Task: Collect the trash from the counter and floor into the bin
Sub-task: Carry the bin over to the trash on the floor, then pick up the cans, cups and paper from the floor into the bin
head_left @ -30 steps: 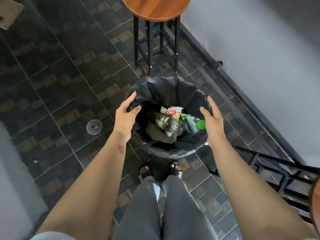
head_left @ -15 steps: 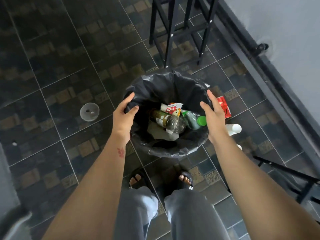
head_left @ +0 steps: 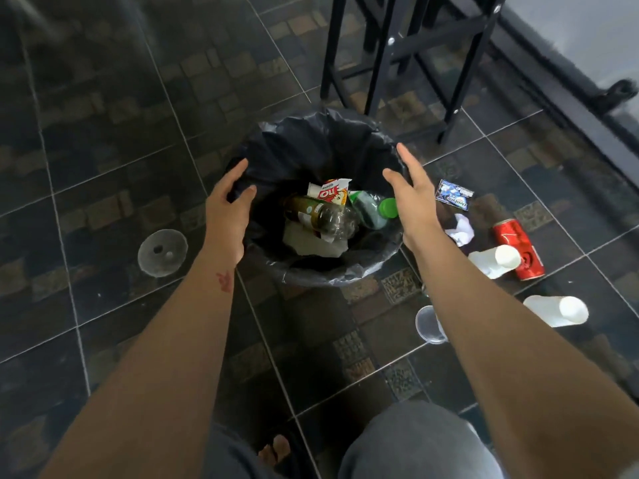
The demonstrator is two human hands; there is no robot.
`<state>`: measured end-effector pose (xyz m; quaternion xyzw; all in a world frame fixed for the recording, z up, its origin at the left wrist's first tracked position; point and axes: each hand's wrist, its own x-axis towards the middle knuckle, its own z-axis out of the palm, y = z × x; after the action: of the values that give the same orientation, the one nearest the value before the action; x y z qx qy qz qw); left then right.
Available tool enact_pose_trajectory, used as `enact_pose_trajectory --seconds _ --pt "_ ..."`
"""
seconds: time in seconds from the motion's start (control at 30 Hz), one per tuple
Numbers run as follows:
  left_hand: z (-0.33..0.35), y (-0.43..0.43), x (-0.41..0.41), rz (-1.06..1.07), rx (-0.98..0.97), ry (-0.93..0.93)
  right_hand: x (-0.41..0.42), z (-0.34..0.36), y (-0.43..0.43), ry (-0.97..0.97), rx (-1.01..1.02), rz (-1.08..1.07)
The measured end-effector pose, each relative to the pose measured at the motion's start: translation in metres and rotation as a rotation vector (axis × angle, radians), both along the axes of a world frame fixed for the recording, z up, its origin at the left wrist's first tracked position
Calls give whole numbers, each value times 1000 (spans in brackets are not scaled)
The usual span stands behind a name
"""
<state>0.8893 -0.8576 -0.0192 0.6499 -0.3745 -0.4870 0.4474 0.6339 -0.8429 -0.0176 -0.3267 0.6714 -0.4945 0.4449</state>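
Trash bin, lined with a black bag, stands on the tiled floor just before the stool legs, already holding a clear bottle, a green-capped bottle and a carton. Both hands flank its rim: the left hand has its grip loosely open, fingers touching the bag's edge; the right hand is spread open and holds nothing. Beside the bin's right edge lie a wrapper, crumpled paper, a red can, two white bottles and a clear cup; a clear lid lies on its left. The floor pickup seems in hand; next, the right hand likely must reach the nearest litter.
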Motion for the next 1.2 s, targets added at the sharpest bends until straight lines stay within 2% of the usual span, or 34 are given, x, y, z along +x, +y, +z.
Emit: enact_pose_trajectory --seconds 0.13,0.27,0.47,0.6,0.7,0.87,1.03,1.2 --pt "-24 -22 7 2 -50 -17 4 -21 -25 5 -14 16" --pt "-43 -37 6 -46 -107 -134 4 -42 -38 104 10 81" --pt "-58 -47 7 -91 -147 -517 -6 -54 -40 440 9 271" --pt "-56 -44 6 -137 -142 -770 -5 -55 -38 662 37 270" --pt "-55 -43 6 -193 -131 -975 -6 -55 -38 697 57 271" --pt "-53 -19 -12 -263 -173 -1188 -10 -60 -14 737 16 291" --pt "-47 12 -47 -354 -242 -1219 -24 -62 19 784 -18 311" --pt "-48 53 -102 -464 -415 -1182 -64 -63 61 835 9 286"
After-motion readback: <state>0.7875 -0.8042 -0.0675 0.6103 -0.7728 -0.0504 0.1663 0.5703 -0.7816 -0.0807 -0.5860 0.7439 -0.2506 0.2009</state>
